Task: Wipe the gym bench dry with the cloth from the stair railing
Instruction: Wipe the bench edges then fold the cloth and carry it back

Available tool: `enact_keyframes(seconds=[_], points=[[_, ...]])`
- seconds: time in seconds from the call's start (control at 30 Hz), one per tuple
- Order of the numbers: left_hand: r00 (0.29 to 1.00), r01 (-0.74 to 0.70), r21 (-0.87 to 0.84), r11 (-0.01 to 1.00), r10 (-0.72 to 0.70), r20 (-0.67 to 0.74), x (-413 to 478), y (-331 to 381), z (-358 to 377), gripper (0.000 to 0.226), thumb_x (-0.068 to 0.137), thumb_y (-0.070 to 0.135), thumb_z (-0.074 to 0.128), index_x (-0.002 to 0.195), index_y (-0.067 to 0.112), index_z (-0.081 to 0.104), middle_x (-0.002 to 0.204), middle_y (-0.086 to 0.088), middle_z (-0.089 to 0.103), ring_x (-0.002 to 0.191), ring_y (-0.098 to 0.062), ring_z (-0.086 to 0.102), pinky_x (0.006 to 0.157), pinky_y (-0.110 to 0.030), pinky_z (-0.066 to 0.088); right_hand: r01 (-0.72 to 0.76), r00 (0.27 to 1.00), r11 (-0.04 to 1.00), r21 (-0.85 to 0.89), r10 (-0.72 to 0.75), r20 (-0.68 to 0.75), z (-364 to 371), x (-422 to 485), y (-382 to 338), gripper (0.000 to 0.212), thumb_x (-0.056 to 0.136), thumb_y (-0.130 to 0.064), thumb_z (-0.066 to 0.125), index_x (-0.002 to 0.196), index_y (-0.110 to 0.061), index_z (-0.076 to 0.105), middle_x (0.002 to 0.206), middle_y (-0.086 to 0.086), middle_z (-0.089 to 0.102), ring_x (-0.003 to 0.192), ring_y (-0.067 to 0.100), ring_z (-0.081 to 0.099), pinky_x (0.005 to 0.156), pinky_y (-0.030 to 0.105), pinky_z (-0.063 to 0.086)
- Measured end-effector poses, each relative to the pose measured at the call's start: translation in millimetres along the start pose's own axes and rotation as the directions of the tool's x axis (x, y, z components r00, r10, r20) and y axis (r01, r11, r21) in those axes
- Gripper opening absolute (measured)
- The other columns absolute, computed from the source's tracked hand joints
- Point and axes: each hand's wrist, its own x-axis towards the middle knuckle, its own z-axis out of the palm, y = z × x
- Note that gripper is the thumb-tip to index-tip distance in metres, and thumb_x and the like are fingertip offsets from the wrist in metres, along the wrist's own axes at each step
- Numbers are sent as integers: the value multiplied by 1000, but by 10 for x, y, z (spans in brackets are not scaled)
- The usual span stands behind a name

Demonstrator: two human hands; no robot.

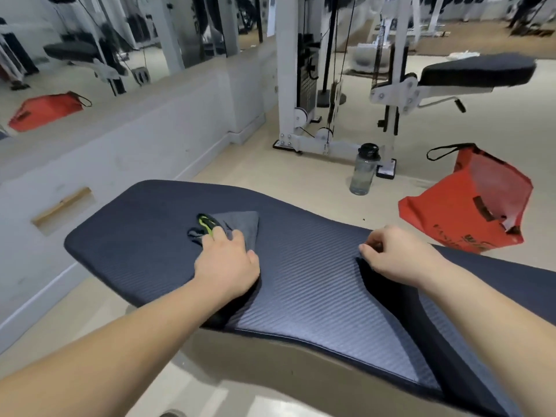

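A dark blue padded gym bench [304, 257] with a ribbed surface fills the middle of the head view. A grey cloth [243, 225] with a black and neon-green edge lies on its left half. My left hand [227, 264] presses flat on the near part of the cloth, fingers over it. My right hand [394, 255] rests on the bench to the right, apart from the cloth, its fingers curled with nothing visible in them.
A dark water bottle [362, 171] stands on the floor beyond the bench. A red bag [469, 206] lies to its right. A white cable machine [301, 85] and another bench [475, 72] stand further back. A low white wall with a mirror [120, 40] runs along the left.
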Motion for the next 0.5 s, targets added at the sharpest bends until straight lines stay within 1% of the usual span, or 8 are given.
enact_keyframes(seconds=[0.07,0.13,0.2,0.27,0.33,0.4,0.47,0.5], points=[[998,-66,12,998,66,19,101,353,19,50,103,39,36,143,9,40,138,-22,35,128,-43,35,101,-50,42,-43,999,999,-9,43,-29,-115,-56,249,24,95,-44,57,92,-25,72,89,-4,72,86,22,67,77,42,60],[994,-101,3,995,101,30,243,711,62,51,103,39,37,146,10,38,139,-20,32,129,-42,34,96,-51,45,-59,997,998,10,60,-56,-188,-119,465,25,96,-42,58,92,-23,73,84,-4,71,83,22,67,76,43,60],[990,-142,1,990,142,24,306,1113,142,52,104,38,38,148,11,37,140,-19,32,129,-40,34,92,-52,48,-56,997,998,31,58,-58,-233,-194,625,24,96,-42,57,90,-24,72,80,-6,69,80,20,66,75,43,59],[971,-239,21,971,239,-5,202,1545,237,52,104,37,37,150,12,35,140,-18,32,128,-39,34,90,-50,49,-52,997,997,48,55,-56,-263,-290,743,21,96,-42,56,90,-27,70,82,-9,68,81,18,65,76,42,58],[922,-387,13,922,387,-22,-97,1960,341,52,103,38,38,150,16,35,140,-16,34,126,-37,34,88,-48,49,-54,994,997,51,59,-88,-296,-393,863,19,96,-40,56,93,-28,70,86,-9,67,84,20,64,78,41,58],[838,-546,-22,838,545,-12,-525,2282,421,54,101,42,41,150,20,36,138,-14,34,125,-35,34,87,-48,50,-73,990,995,74,81,-118,-336,-511,983,17,95,-36,57,95,-27,71,88,-7,69,86,21,65,78,41,58],[734,-675,-62,735,678,40,-883,2447,437,55,99,47,43,149,26,39,135,-11,35,126,-35,34,91,-50,52,-122,988,988,91,130,-79,-371,-629,1086,15,95,-31,58,97,-26,72,89,-5,70,88,22,66,79,39,57],[699,-705,-101,702,712,75,-958,2456,424,54,98,51,44,147,30,42,137,-10,36,128,-34,34,96,-51,50,-153,987,985,86,157,-41,-386,-684,1111,15,95,-29,57,98,-24,71,91,-3,69,90,23,65,80,37,56]])
